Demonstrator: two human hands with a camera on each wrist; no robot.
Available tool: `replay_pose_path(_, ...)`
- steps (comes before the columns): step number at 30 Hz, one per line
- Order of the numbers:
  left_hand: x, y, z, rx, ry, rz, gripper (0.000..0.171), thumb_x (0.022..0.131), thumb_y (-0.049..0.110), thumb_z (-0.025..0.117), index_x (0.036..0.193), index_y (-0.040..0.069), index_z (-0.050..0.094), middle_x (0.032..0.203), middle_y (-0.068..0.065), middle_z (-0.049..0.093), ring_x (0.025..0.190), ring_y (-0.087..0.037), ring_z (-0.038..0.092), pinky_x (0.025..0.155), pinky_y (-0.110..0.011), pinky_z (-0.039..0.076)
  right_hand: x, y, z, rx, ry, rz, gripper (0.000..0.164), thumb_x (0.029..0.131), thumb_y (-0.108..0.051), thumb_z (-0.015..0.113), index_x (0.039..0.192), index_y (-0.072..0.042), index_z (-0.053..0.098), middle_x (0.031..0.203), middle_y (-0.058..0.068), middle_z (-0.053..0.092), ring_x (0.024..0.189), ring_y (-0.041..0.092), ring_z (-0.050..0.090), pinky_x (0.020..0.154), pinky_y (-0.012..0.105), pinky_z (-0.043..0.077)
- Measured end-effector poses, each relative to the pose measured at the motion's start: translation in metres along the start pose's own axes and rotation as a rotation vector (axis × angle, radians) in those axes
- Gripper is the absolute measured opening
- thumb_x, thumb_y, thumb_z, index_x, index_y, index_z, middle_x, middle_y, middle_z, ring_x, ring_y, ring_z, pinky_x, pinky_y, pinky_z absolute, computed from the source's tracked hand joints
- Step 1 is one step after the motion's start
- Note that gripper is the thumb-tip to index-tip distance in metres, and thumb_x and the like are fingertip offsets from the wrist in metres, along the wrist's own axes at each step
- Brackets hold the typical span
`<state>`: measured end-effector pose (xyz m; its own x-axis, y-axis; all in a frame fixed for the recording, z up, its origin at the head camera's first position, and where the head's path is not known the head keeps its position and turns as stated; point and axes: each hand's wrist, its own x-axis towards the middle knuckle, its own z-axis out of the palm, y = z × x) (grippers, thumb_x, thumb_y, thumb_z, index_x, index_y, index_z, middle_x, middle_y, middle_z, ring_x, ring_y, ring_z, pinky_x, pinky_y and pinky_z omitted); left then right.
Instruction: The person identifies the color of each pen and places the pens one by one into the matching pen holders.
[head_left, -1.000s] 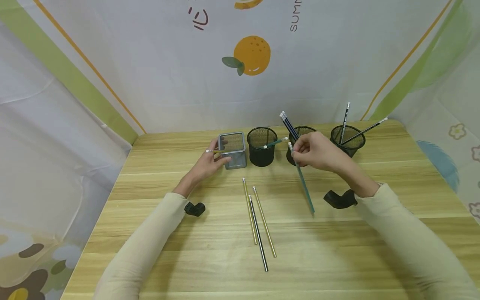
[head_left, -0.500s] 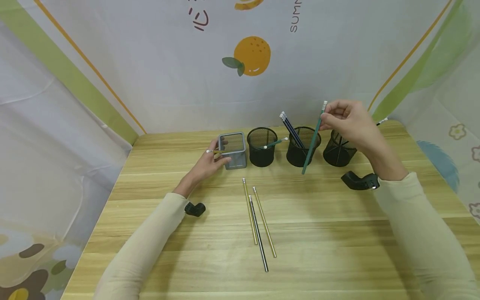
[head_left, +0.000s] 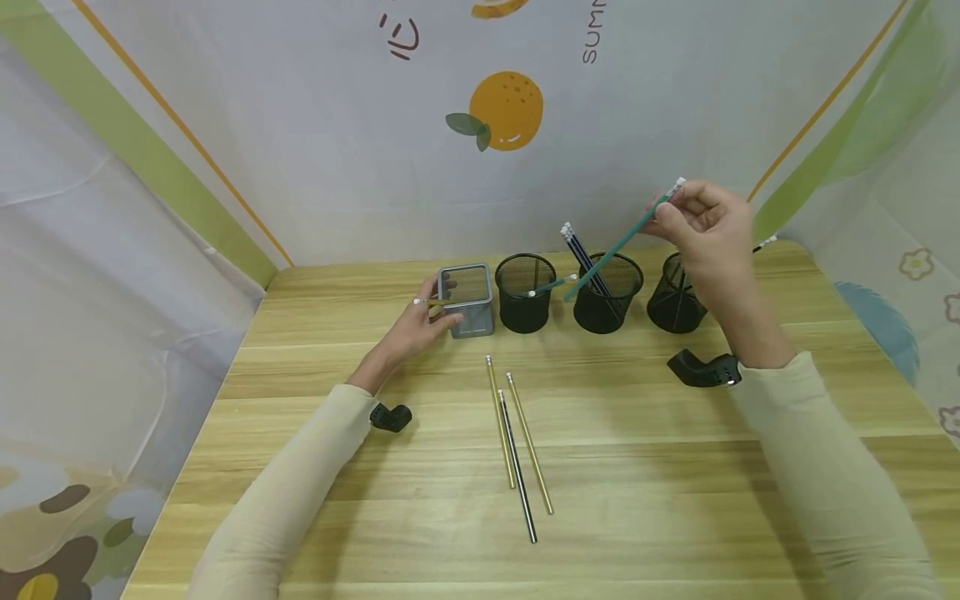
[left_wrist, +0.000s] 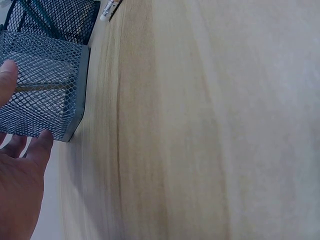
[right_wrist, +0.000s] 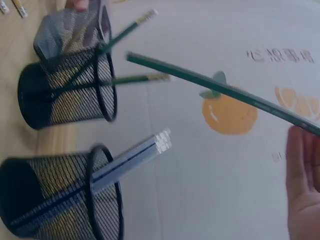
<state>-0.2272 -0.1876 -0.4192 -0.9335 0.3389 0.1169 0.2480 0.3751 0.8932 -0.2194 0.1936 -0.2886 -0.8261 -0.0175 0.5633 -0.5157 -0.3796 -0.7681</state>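
My left hand (head_left: 411, 329) grips the grey square mesh pencil holder (head_left: 472, 320) at the left end of the row, thumb in front and fingers on its far side. A gold pencil (head_left: 438, 302) leans out of that holder. Raised above the right part of the row, my right hand (head_left: 716, 233) pinches a green pencil (head_left: 624, 240) near its white eraser end. The pencil slants down to the left, its other end overlapping the third holder, a black round one (head_left: 600, 312), in the head view. Dark blue pencils (right_wrist: 130, 162) with white erasers stand in that holder.
Another black mesh holder (head_left: 523, 315) beside the grey one contains two green pencils (right_wrist: 125, 80). A fourth black holder (head_left: 672, 310) stands at the right, partly behind my right hand. Two gold pencils (head_left: 529, 442) and a black pencil (head_left: 519, 475) lie on the wooden table (head_left: 337, 517).
My right hand has lifted the green pencil up and to the right from in front of the third holder, then tilted its lower end leftward. My left hand has stayed on the grey holder.
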Motion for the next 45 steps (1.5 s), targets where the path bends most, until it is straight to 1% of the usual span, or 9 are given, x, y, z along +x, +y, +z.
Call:
replay_pose_path(6,0.001,-0.001,0.0,-0.014,0.0,0.003,0.074,0.1,0.006,0.065,0.159,0.004,0.02,0.154,-0.022,0.035,0.144,-0.035,0.031,0.116,-0.046,0.035,-0.006,0.014,0.017,-0.01,-0.038,-0.198,0.008,0.088,0.018,0.06,0.096,0.02,0.058,0.091,0.023,0.063,0.082,0.029,0.067,0.078,0.035,0.062)
replay_pose_path(10,0.001,-0.001,0.0,-0.012,0.002,0.001,0.074,0.1,0.005,0.065,0.158,0.004,0.021,0.153,-0.021,0.035,0.144,-0.034,0.031,0.116,-0.044,0.036,-0.009,0.024,0.026,-0.111,-0.108,-0.319,0.013,0.087,0.016,0.058,0.098,0.021,0.056,0.094,0.022,0.063,0.084,0.031,0.066,0.079,0.032,0.061)
replay_pose_path(13,0.001,-0.002,0.0,-0.01,0.0,0.003,0.074,0.1,0.004,0.065,0.158,0.003,0.02,0.153,-0.021,0.035,0.143,-0.034,0.032,0.115,-0.043,0.036,-0.014,0.03,0.031,-0.191,-0.149,-0.36,0.014,0.087,0.016,0.056,0.1,0.022,0.055,0.098,0.02,0.062,0.087,0.033,0.065,0.08,0.031,0.06)
replay_pose_path(16,0.0,-0.001,0.0,-0.015,0.0,-0.001,0.074,0.1,0.004,0.065,0.159,0.004,0.02,0.153,-0.021,0.035,0.144,-0.034,0.032,0.115,-0.042,0.037,-0.018,0.035,0.035,-0.25,-0.166,-0.367,0.014,0.087,0.016,0.056,0.1,0.022,0.055,0.099,0.019,0.062,0.089,0.033,0.065,0.08,0.029,0.06)
replay_pose_path(23,0.0,-0.001,0.001,-0.013,0.009,-0.009,0.074,0.099,0.004,0.066,0.158,0.004,0.021,0.152,-0.02,0.036,0.143,-0.032,0.033,0.115,-0.042,0.037,-0.025,0.045,0.04,-0.25,-0.184,-0.351,0.014,0.087,0.016,0.056,0.1,0.021,0.055,0.097,0.027,0.06,0.088,0.03,0.065,0.078,0.029,0.06)
replay_pose_path(28,0.0,-0.001,0.001,-0.007,0.008,-0.009,0.073,0.1,0.005,0.066,0.158,0.004,0.021,0.152,-0.02,0.037,0.143,-0.032,0.033,0.115,-0.042,0.037,-0.029,0.053,0.041,-0.263,-0.204,-0.365,0.012,0.086,0.016,0.058,0.098,0.019,0.057,0.095,0.026,0.061,0.086,0.028,0.066,0.077,0.03,0.06)
replay_pose_path(34,0.0,-0.001,0.001,-0.016,0.006,-0.003,0.073,0.099,0.004,0.066,0.157,0.004,0.022,0.153,-0.02,0.035,0.143,-0.033,0.032,0.115,-0.043,0.036,-0.035,0.063,0.045,-0.358,-0.285,-0.403,0.013,0.086,0.015,0.061,0.1,0.014,0.061,0.095,0.023,0.062,0.087,0.029,0.066,0.081,0.031,0.061)
replay_pose_path(39,0.0,-0.001,0.001,-0.011,0.009,0.009,0.072,0.099,0.003,0.066,0.157,0.003,0.023,0.153,-0.02,0.036,0.143,-0.034,0.032,0.115,-0.044,0.037,-0.039,0.07,0.049,-0.463,-0.363,-0.455,0.019,0.083,0.019,0.063,0.1,0.01,0.062,0.096,0.018,0.063,0.086,0.03,0.066,0.081,0.031,0.061)
replay_pose_path(45,0.0,-0.001,0.001,-0.011,0.006,0.009,0.072,0.099,0.003,0.066,0.157,0.004,0.023,0.154,-0.021,0.035,0.145,-0.034,0.03,0.115,-0.044,0.036,-0.042,0.076,0.055,-0.537,-0.425,-0.472,0.027,0.079,0.025,0.064,0.1,0.008,0.061,0.099,0.019,0.063,0.09,0.033,0.065,0.085,0.032,0.06)
